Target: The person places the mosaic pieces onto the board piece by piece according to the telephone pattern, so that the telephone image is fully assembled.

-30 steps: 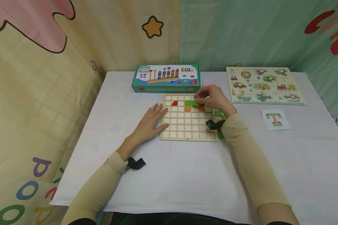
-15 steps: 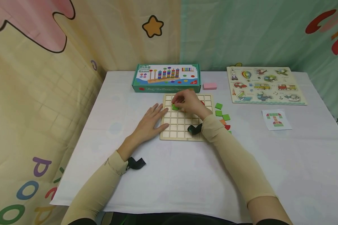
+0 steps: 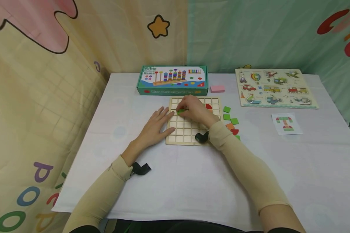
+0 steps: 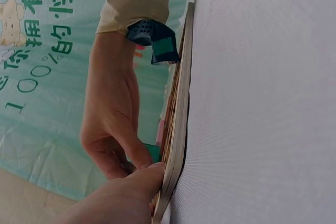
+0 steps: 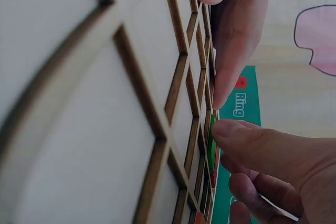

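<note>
A pale wooden grid board [image 3: 179, 139] lies on the white-covered table. My left hand [image 3: 153, 129] rests along its left edge, fingers spread and fairly straight; its thumb [image 4: 142, 179] touches the board's rim in the left wrist view. Over the upper left cells, my right hand [image 3: 196, 111] pinches a green square tile [image 3: 180, 111]. In the right wrist view the thumb lies against this green tile, low at the grid. A red quarter-round tile [image 3: 208, 106] sits in an upper right cell, with an orange tile partly showing below it. The right hand hides other cells.
Loose green tiles [image 3: 227, 117], an orange tile [image 3: 230, 126] and a red tile [image 3: 235, 132] lie right of the board. Behind it are a ring game box [image 3: 172, 92] and a pink block [image 3: 217, 89]. A picture puzzle [image 3: 275, 87] and pattern card [image 3: 286, 124] lie farther right.
My right hand has moved left across the board, from the upper middle to the upper left cells, with a green tile. The tile now sits lower and flatter. The left hand stays put.
</note>
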Demonstrator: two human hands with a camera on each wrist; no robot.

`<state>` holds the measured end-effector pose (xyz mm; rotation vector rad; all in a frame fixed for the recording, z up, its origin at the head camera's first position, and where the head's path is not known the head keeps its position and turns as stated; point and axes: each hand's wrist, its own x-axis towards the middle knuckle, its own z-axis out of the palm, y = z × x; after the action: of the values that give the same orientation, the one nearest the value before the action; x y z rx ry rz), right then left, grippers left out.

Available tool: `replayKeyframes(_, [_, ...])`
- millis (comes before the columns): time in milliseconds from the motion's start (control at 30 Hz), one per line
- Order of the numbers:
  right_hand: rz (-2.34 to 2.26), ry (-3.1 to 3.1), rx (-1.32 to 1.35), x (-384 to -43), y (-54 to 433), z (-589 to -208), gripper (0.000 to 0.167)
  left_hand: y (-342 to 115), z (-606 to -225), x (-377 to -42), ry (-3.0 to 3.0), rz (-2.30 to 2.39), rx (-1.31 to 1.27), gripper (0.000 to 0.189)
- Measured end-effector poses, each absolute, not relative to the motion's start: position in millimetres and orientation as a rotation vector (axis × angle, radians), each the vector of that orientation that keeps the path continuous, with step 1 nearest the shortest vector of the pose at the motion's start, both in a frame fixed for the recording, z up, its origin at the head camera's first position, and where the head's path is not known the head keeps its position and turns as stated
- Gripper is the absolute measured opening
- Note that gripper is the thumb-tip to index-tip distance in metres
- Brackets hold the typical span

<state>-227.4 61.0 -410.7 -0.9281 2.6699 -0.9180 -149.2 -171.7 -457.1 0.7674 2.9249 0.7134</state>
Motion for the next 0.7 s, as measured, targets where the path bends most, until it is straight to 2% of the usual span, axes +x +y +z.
replayKeyframes(267, [-0.892,2.68,-0.9,-220.1,73.3,-405.5,0.019,-172.0,-459.0,-149.2,2.923,0.702,0.748,0.072])
replayKeyframes(700, [-1.109,2.699,-0.692,-213.2,153.8,-394.5,0.022,-170.6,-458.1,-148.8,2.928,0.698,0.74,0.074])
